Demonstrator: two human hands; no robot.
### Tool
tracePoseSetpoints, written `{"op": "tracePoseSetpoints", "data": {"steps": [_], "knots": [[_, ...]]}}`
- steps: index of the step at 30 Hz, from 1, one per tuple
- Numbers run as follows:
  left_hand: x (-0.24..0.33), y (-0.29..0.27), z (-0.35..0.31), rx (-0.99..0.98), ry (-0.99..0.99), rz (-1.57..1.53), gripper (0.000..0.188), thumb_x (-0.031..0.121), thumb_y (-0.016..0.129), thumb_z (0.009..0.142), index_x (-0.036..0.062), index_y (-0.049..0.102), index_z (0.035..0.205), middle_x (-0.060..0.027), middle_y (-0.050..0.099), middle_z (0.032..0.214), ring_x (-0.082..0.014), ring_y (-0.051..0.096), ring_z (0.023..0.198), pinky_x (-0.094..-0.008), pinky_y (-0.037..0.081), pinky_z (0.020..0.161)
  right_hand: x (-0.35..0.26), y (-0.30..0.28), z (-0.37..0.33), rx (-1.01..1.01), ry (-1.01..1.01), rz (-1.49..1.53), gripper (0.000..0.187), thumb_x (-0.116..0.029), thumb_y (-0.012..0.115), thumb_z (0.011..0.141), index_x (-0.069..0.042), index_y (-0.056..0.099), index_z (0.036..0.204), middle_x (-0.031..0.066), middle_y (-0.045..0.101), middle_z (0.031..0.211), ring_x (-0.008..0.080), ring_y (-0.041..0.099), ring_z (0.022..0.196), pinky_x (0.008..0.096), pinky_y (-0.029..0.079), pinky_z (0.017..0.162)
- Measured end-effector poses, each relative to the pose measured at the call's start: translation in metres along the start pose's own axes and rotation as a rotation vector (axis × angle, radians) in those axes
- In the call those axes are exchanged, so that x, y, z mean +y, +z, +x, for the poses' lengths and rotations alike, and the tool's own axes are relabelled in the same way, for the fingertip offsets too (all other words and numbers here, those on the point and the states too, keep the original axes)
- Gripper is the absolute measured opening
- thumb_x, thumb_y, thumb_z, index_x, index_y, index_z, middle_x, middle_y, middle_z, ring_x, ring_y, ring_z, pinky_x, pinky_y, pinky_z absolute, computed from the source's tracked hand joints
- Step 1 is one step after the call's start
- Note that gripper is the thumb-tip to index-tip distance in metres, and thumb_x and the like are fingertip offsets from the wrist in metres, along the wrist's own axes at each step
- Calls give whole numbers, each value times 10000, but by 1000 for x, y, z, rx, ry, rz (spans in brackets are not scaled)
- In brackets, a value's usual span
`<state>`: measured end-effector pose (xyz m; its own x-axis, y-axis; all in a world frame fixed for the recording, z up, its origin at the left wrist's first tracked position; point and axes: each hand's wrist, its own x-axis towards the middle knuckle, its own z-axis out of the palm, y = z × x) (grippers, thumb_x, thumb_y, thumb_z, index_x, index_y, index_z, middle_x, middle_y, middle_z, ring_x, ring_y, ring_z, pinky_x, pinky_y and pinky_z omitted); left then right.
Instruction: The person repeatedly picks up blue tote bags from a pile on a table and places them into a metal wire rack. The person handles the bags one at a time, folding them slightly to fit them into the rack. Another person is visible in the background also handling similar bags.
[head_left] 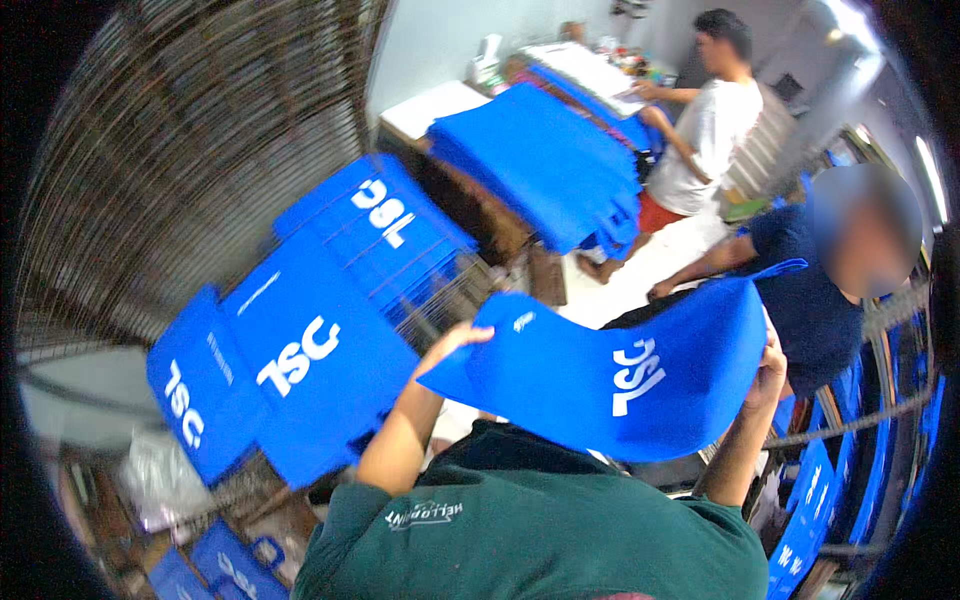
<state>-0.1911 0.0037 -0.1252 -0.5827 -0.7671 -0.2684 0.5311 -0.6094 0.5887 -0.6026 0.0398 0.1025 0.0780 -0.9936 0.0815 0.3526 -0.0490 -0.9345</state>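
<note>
Held up across my front is a blue fabric sheet [560,370] with white printed lettering, sagging in the middle. My left hand [463,342] grips its left edge, fingers closed on the cloth. On the other side, my right hand [768,372] is closed on the right edge, and its fingertips are partly hidden. Left of my left hand, printed blue sheets [330,345] of the same kind lie spread on a wire rack [450,310].
Beyond the rack, a table bears a thick pile of blue sheets [540,160]. A person in a white shirt [715,130] works there; another in dark blue [810,280] is close on my right. Racks with blue sheets [810,490] stand lower right; a wire rack stack [200,130] rises left.
</note>
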Motion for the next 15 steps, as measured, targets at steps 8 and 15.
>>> {"op": "tracePoseSetpoints", "data": {"steps": [8, 15], "knots": [[132, 54, -180, 645, 619, 284, 635, 176, 677, 750, 0, 385, 1286, -113, 579, 1059, -200, 587, 888, -315, 479, 790, 110, 32, 110, -277, 178, 95, 844, -90, 550, 585, 4, 252, 1369, 138, 466, 1264, 215, 535, 1055, 315, 458, 886], [153, 87, -251, 747, 1016, 401, 702, 33, 535, 627, -2, 361, 1306, -151, 543, 1167, -254, 549, 1037, -344, 420, 931, 204, 138, 235, -551, 382, 245, 845, -25, 522, 599, -77, 235, 1392, 105, 478, 1257, 201, 532, 1050, 337, 451, 888]]}}
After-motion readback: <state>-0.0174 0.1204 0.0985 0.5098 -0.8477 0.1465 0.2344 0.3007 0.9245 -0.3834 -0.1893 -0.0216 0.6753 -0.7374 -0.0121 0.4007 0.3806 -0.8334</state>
